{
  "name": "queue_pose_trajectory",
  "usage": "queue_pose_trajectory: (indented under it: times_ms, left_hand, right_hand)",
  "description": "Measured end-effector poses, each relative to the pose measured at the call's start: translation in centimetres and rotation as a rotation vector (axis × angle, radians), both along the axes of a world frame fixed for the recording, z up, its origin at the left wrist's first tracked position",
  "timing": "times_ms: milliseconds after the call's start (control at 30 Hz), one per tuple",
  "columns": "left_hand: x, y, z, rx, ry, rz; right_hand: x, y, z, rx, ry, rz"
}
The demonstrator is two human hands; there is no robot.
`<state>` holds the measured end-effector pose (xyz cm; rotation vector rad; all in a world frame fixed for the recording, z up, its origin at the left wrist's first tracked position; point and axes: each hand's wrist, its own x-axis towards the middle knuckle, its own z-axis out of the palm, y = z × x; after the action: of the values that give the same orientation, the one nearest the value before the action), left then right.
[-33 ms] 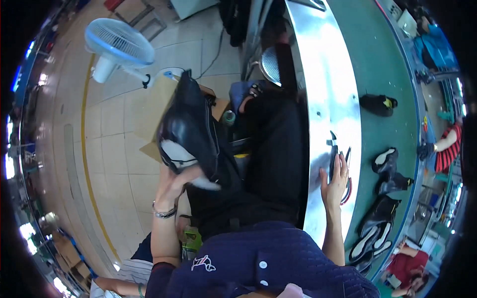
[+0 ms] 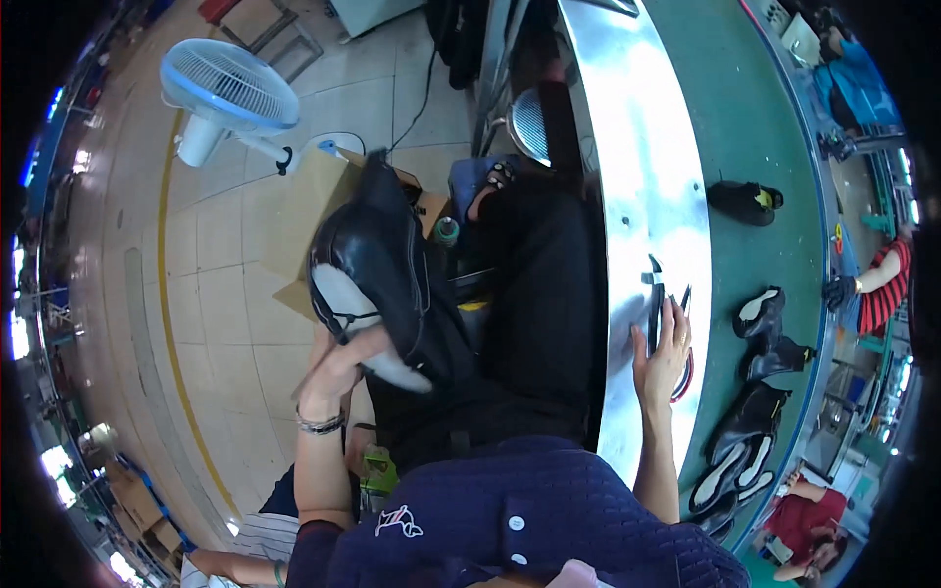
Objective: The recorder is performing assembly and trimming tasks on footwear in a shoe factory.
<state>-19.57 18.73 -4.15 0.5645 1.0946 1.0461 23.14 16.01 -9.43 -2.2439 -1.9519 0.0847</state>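
A black leather boot (image 2: 365, 257) with a whitish underside lies across my left thigh, its shaft toward the far side. My left hand (image 2: 338, 370) grips it by the near, whitish end, with the fingers partly hidden behind it. On the metal bench to the right, my right hand (image 2: 663, 361) rests with fingers stretched and thumb apart. Beside those fingers lies a small hammer (image 2: 655, 294), its dark handle between thumb and fingertips. A red-handled tool (image 2: 684, 380) is partly covered by the same hand.
Several black shoes and boots (image 2: 750, 421) lie on the green conveyor belt (image 2: 676, 59) beyond the metal bench (image 2: 637, 127). At the left stand an open cardboard box (image 2: 304, 235) and a white fan (image 2: 230, 88). Another person's arm (image 2: 235, 565) shows at lower left.
The boot and my left hand have shifted slightly downward and to the left in the picture. My right hand stays by the hammer.
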Motion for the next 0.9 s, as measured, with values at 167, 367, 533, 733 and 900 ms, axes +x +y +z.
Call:
queue_pose_trajectory:
  times_ms: [167, 367, 533, 733, 900]
  left_hand:
    - [1.3, 1.4, 0.4, -0.161, -0.017, -0.113]
    - [4.4, 5.2, 1.8, -0.182, 0.019, -0.294]
    - [5.6, 6.2, 1.2, -0.064, 0.189, -0.299]
    - [5.6, 6.3, -1.3, -0.050, 0.149, -0.268]
    - [3.4, 8.2, -0.8, 0.176, 0.053, -0.229]
  right_hand:
    - [1.3, 0.8, -0.1, -0.128, -0.007, -0.245]
    - [3.0, 2.8, 1.9, -0.315, 0.130, -0.245]
    - [0.6, 3.7, 3.7, -0.264, 1.173, -0.647]
    - [-5.6, 7.8, 8.7, -0.759, 1.772, -0.370]
    - [-9.8, 10.9, 13.3, -0.880, 1.508, -0.172]
